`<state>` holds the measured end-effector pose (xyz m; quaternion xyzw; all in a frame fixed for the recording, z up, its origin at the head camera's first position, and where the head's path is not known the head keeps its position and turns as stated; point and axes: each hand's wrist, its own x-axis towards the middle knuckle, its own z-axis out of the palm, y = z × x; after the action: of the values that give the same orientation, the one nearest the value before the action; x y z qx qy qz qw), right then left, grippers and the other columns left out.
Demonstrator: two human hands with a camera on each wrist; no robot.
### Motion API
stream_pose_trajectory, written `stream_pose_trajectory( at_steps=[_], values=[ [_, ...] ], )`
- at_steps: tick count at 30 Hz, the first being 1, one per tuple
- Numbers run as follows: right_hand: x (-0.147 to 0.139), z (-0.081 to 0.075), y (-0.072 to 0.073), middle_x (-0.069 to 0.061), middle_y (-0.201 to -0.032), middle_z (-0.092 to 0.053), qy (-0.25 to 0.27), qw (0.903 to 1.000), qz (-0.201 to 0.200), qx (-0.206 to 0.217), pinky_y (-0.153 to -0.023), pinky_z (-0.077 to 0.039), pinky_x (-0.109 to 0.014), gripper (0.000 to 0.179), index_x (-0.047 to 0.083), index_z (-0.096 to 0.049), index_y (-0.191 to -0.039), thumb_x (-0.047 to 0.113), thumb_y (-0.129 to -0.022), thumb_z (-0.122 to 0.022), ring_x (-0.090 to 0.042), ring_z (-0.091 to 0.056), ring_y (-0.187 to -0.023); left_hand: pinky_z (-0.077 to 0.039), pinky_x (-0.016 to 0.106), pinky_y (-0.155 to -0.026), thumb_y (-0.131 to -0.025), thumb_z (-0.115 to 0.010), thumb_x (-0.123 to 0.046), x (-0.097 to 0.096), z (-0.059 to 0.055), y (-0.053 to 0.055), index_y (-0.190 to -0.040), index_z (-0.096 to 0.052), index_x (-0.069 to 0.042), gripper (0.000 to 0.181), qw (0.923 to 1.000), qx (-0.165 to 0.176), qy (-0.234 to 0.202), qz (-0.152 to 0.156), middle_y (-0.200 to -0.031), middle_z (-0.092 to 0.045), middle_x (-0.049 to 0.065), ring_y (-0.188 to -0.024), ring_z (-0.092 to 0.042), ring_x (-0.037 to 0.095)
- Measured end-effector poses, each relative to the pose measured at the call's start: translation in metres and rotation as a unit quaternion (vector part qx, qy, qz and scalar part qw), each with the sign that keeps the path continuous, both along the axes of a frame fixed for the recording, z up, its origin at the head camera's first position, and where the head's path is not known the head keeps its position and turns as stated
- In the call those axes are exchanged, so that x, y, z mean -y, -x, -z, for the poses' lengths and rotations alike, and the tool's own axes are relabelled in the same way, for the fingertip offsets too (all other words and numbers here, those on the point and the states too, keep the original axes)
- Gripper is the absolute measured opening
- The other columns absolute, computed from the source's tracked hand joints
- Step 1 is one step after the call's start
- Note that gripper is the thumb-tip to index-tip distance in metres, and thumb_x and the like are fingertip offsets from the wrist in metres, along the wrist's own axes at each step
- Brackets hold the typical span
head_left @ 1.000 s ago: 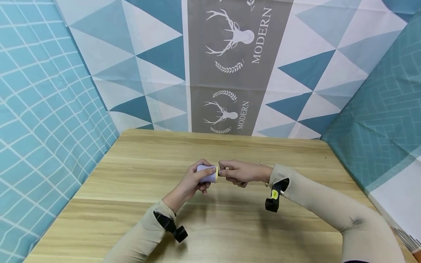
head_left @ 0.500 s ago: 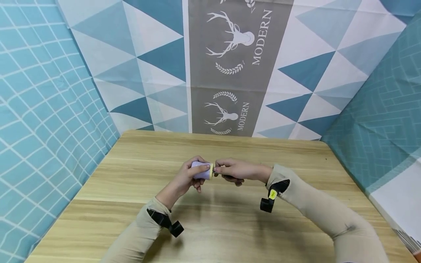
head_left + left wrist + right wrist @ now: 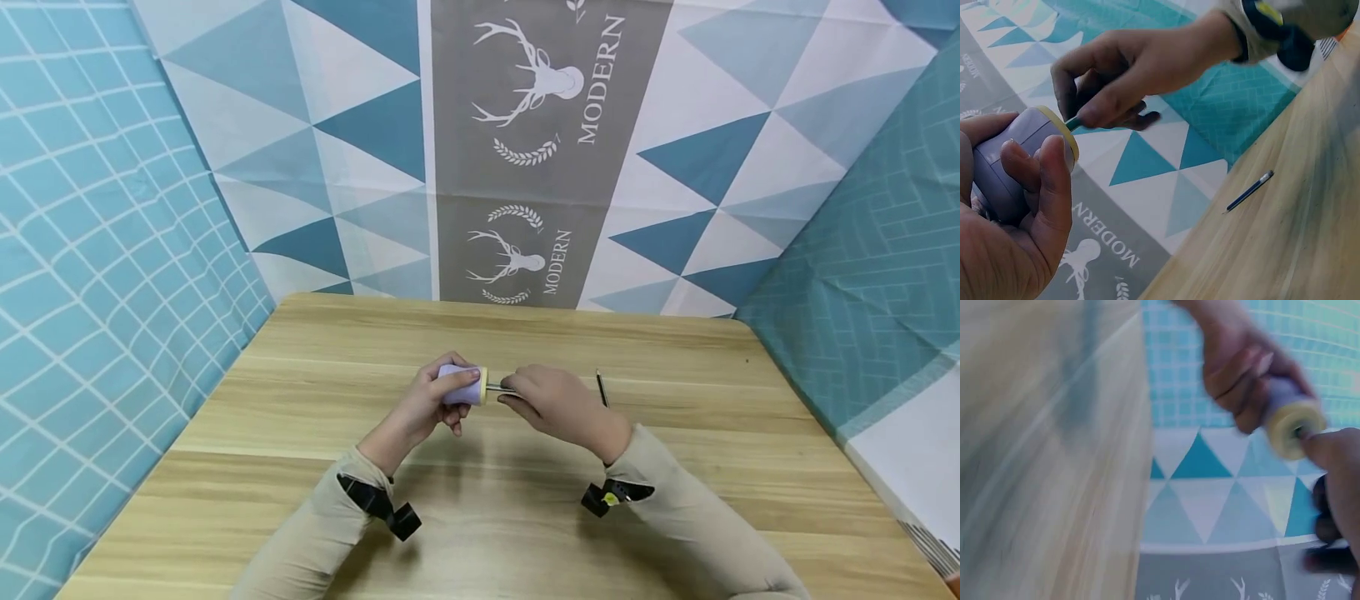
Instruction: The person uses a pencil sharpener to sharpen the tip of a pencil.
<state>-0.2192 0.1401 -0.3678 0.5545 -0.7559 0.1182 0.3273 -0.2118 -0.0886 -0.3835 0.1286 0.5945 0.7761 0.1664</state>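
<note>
My left hand point(image 3: 431, 393) grips a lavender pencil sharpener point(image 3: 461, 386) with a yellow rim, held sideways above the table. From the hole in its yellow end comes a thin pencil point(image 3: 495, 387), greenish in the left wrist view. My right hand point(image 3: 558, 408) pinches this pencil close to the sharpener; most of its length is hidden by the fingers. In the right wrist view the sharpener point(image 3: 1294, 422) is blurred, with the right thumb by its hole. A second, dark pencil point(image 3: 1249, 190) lies on the table beyond the right hand.
Both hands are over the middle of a wood-grain table point(image 3: 315, 417). Patterned cloth point(image 3: 510, 150) stands behind its far edge, with blue checked cloth point(image 3: 97, 250) on the left and teal cloth point(image 3: 870, 267) on the right.
The sharpener and left hand have shifted slightly left. My right hand has drawn back and turned, showing the pencil's shaft. The second pencil, mostly covered by the right wrist earlier, shows now.
</note>
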Motion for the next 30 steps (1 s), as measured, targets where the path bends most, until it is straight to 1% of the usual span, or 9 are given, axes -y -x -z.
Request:
stream_pose_trajectory(
  at_steps=[4,7,12,16,18,20,26,28,30],
  values=[
    [-0.001,0.006,0.008,0.001,-0.067,-0.054,-0.025,0.9761,0.027,-0.214,-0.04,-0.04,-0.019,0.034,0.007,-0.055,-0.084,0.015,-0.109,-0.035,-0.009,-0.047,-0.05,-0.051,0.025,-0.037,-0.093,-0.063,-0.021,-0.005,0.001,-0.003,-0.092,-0.058,-0.014,0.009,0.9999,0.008,-0.01,0.004,-0.061,-0.055,0.006,-0.041,-0.047,0.008],
    [-0.002,0.006,0.008,0.003,-0.061,-0.047,-0.066,0.9733,0.039,-0.216,-0.037,-0.029,-0.018,0.036,0.009,-0.05,-0.083,0.014,-0.11,-0.026,-0.006,-0.037,-0.046,-0.051,0.025,-0.037,-0.093,-0.063,-0.021,-0.009,0.003,-0.006,-0.089,-0.056,-0.014,0.011,0.9998,0.016,-0.012,-0.001,-0.06,-0.055,0.005,-0.04,-0.045,0.008],
    [-0.002,-0.002,0.006,0.01,-0.058,-0.028,-0.114,0.9925,0.012,0.041,-0.042,-0.015,-0.016,0.026,0.01,-0.04,-0.086,0.019,-0.11,-0.035,-0.002,-0.018,-0.049,-0.05,0.025,-0.037,-0.093,-0.063,-0.022,-0.012,0.007,-0.008,-0.085,-0.054,-0.014,0.014,0.9994,0.032,-0.011,-0.011,-0.057,-0.054,0.005,-0.039,-0.044,0.007],
    [-0.004,-0.01,0.009,0.01,-0.061,-0.031,-0.102,0.9461,-0.015,0.307,-0.047,-0.025,-0.018,0.019,0.012,-0.04,-0.089,0.012,-0.105,-0.049,0.0,-0.025,-0.049,-0.051,0.025,-0.037,-0.093,-0.063,-0.022,-0.014,0.009,-0.008,-0.086,-0.054,-0.014,0.013,0.9994,0.03,-0.009,-0.013,-0.058,-0.055,0.005,-0.039,-0.046,0.007],
    [-0.005,-0.013,0.011,0.009,-0.061,-0.034,-0.095,0.9034,-0.021,0.418,-0.048,-0.029,-0.02,0.018,0.012,-0.041,-0.089,0.012,-0.106,-0.048,-0.002,-0.028,-0.049,-0.051,0.025,-0.038,-0.093,-0.063,-0.021,-0.015,0.011,-0.008,-0.087,-0.054,-0.014,0.013,0.9995,0.029,-0.004,-0.008,-0.059,-0.055,0.005,-0.04,-0.047,0.007],
    [-0.007,-0.015,0.013,0.008,-0.059,-0.035,-0.086,0.8357,-0.037,0.541,-0.044,-0.028,-0.022,0.02,0.011,-0.041,-0.089,0.016,-0.107,-0.045,-0.004,-0.028,-0.047,-0.052,0.025,-0.038,-0.093,-0.063,-0.021,-0.016,0.012,-0.009,-0.088,-0.054,-0.014,0.012,0.9996,0.029,0.001,-0.004,-0.06,-0.056,0.005,-0.04,-0.048,0.007],
    [-0.015,-0.015,0.021,0.007,-0.055,-0.026,-0.019,0.5261,-0.068,0.847,-0.035,-0.016,-0.018,0.02,0.008,-0.041,-0.095,0.021,-0.109,-0.035,-0.002,-0.023,-0.04,-0.053,0.027,-0.038,-0.091,-0.067,-0.021,-0.019,0.009,-0.013,-0.093,-0.057,-0.012,0.014,0.9997,-0.018,0.017,-0.002,-0.063,-0.055,0.009,-0.042,-0.05,0.01],
    [-0.016,-0.015,0.023,0.008,-0.054,-0.025,-0.011,0.4786,-0.063,0.876,-0.034,-0.015,-0.016,0.019,0.008,-0.043,-0.1,0.022,-0.109,-0.033,0.0,-0.024,-0.039,-0.053,0.027,-0.037,-0.09,-0.067,-0.02,-0.019,0.008,-0.013,-0.094,-0.057,-0.011,0.014,0.9994,-0.028,0.018,-0.004,-0.062,-0.055,0.009,-0.042,-0.05,0.01],
    [-0.016,-0.018,0.022,0.008,-0.054,-0.025,-0.013,0.4821,-0.05,0.875,-0.035,-0.016,-0.016,0.019,0.008,-0.042,-0.1,0.023,-0.109,-0.034,0.0,-0.024,-0.039,-0.053,0.027,-0.038,-0.091,-0.067,-0.019,-0.019,0.007,-0.013,-0.095,-0.057,-0.011,0.013,0.9995,-0.027,0.016,-0.003,-0.062,-0.056,0.008,-0.042,-0.05,0.01]
  ],
)
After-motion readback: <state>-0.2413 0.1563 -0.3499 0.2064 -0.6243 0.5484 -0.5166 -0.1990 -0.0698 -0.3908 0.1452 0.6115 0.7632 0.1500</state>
